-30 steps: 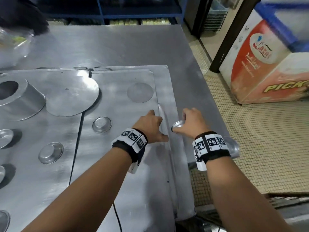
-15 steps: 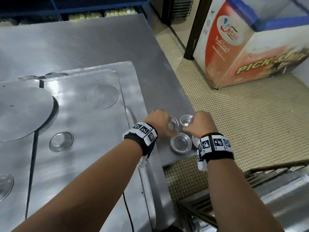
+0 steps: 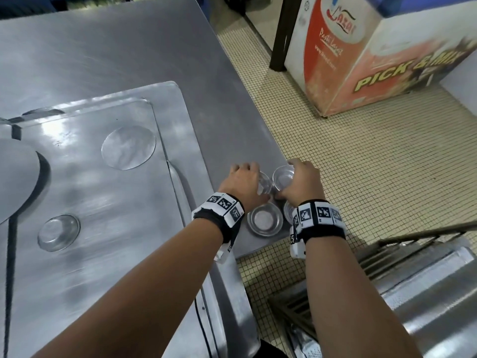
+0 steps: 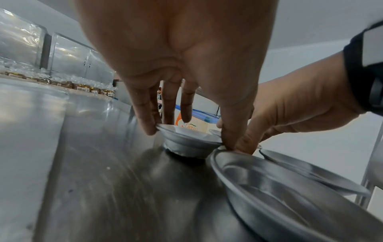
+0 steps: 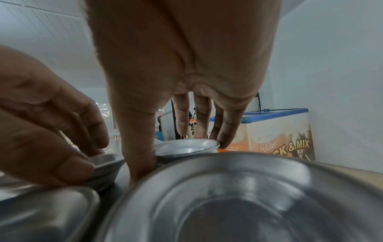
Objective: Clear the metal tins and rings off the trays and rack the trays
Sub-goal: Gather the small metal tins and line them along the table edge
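Several small round metal tins stand in a cluster at the steel table's [image 3: 129, 47] right front corner. My left hand [image 3: 246, 178] pinches the rim of one tin [image 4: 186, 142] between thumb and fingers; the tin sits on the table. Just right of it, my right hand [image 3: 299, 177] pinches another small tin [image 5: 186, 148] the same way. Two more tins stand nearer to me: one [image 3: 265, 219] in plain sight, the other [image 5: 248, 196] mostly under my right wrist. The tray [image 3: 116, 202] lies to the left, with an upturned tin [image 3: 58, 232] and a flat disc [image 3: 129, 147] on it.
A large round metal disc [image 3: 15, 182] overlaps the tray's left side. The table ends just right of the tins, above a tiled floor [image 3: 361, 177]. An orange and white freezer chest [image 3: 361, 60] stands at the back right. A metal rack [image 3: 426, 293] is at the lower right.
Both hands have moved from the tray's right edge to the table's right front corner. Each now holds a tin set down among the cluster there.
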A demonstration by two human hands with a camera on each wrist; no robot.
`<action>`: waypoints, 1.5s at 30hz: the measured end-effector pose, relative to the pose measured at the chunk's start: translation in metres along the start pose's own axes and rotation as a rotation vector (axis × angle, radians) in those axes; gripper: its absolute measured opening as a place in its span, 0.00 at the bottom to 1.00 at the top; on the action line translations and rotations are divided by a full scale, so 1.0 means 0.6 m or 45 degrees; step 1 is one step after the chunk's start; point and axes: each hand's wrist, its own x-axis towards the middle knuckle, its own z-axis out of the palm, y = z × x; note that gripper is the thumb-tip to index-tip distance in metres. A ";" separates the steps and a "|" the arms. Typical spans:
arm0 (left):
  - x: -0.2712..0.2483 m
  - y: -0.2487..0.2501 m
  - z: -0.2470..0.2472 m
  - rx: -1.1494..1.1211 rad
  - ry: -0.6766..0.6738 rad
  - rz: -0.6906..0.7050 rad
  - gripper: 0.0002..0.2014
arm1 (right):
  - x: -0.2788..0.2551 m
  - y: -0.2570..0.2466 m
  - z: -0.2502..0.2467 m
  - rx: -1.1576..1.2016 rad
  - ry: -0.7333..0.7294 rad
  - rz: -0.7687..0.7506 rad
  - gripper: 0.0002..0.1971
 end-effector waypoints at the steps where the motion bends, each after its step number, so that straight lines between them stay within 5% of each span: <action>1: 0.002 -0.002 0.004 -0.005 0.011 -0.002 0.36 | 0.001 0.001 0.001 -0.006 0.003 -0.003 0.45; 10: -0.014 -0.027 -0.002 -0.004 0.069 0.021 0.31 | -0.018 -0.012 -0.009 -0.115 0.006 -0.047 0.46; 18: -0.118 -0.103 -0.070 0.027 0.003 -0.150 0.19 | -0.061 -0.121 0.004 -0.243 -0.126 -0.297 0.18; 24: -0.255 -0.218 -0.120 0.006 -0.177 -0.311 0.19 | -0.132 -0.251 0.074 -0.445 -0.431 -0.507 0.17; 30: -0.413 -0.374 -0.163 -0.017 -0.041 -0.584 0.18 | -0.216 -0.404 0.177 -0.522 -0.582 -0.725 0.22; 38: -0.587 -0.536 -0.161 0.032 0.139 -0.992 0.22 | -0.306 -0.554 0.295 -0.594 -0.503 -0.929 0.15; 45: -0.644 -0.590 -0.145 -0.031 0.060 -1.148 0.26 | -0.317 -0.601 0.360 -0.589 -0.475 -0.894 0.28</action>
